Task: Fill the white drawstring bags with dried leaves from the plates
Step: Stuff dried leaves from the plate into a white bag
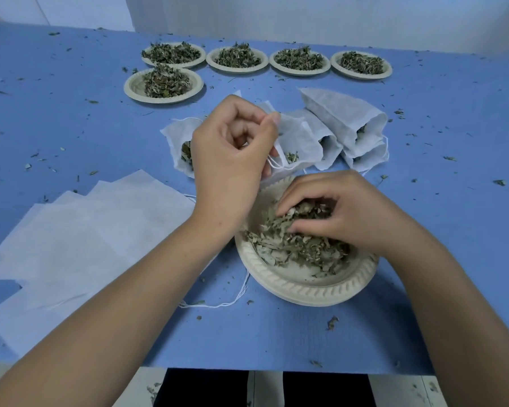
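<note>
Flat empty white cloth bags lie far L. My L hand pinches the rim of the white fabric drawstring bag, mouth facing me, long axis running away, just past the round cream paper plate. R hand, nearer, fingers curled round crumbly green dried leaves; nothing btwn.
</note>
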`<state>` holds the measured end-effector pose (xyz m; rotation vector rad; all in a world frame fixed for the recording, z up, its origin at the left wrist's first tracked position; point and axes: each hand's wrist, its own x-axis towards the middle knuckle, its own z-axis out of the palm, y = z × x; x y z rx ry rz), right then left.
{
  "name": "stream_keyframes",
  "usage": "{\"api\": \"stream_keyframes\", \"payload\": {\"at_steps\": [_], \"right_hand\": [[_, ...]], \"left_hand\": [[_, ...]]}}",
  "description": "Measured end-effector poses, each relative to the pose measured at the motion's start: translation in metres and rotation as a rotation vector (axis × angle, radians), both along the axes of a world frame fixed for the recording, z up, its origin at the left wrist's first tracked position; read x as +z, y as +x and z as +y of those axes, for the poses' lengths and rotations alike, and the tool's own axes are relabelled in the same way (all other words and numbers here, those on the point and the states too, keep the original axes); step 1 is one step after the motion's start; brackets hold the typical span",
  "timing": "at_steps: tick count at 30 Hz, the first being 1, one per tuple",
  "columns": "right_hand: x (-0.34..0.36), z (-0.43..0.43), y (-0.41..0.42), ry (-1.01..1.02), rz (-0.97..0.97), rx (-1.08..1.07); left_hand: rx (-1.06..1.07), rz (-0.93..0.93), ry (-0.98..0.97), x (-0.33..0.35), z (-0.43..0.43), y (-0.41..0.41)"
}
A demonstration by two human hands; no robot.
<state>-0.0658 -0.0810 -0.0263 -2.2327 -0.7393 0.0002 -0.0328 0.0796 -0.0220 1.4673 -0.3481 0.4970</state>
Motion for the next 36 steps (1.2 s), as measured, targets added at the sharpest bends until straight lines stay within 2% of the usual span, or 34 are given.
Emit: {"api": "stream_keyframes", "payload": {"at_steps": [5, 11, 14, 16, 19, 25, 29, 32, 36], "right_hand": [[0.007, -0.012, 0.000, 0.254, 0.009, -0.032], [0.009, -0.011, 0.001, 0.822, -0.127, -0.065], [0.008, -0.008, 0.003, 0.965, -0.114, -0.182], [0.006, -0.006, 0.004, 0.951, -0.152, -0.286], [0.004, -0.001, 0.001, 0.810, -0.263, -0.362], [-0.004, 0.003, 0.000, 0.301, -0.554, -0.378], [-0.007, 0.002, 0.004, 0.101, -0.689, -0.351], [-0.006, -0.001, 0.006, 0.061, -0.692, -0.319], [-0.002, -0.002, 0.003, 0.231, -0.534, -0.260]], "left_hand": [[0.034, -0.012, 0.000, 0.000, 0.001, 0.001], [-0.027, 0.032, 0.055, -0.002, -0.001, 0.000], [-0.047, 0.021, 0.077, -0.002, -0.002, -0.003], [-0.065, 0.021, 0.083, -0.003, -0.003, -0.004], [-0.081, 0.017, 0.101, -0.005, -0.005, -0.004], [-0.058, -0.002, 0.081, -0.006, -0.004, -0.003], [-0.081, -0.017, 0.101, -0.007, -0.005, -0.005], [-0.078, -0.035, 0.111, -0.008, -0.006, -0.005], [-0.060, -0.043, 0.116, -0.008, -0.005, -0.004]]}}
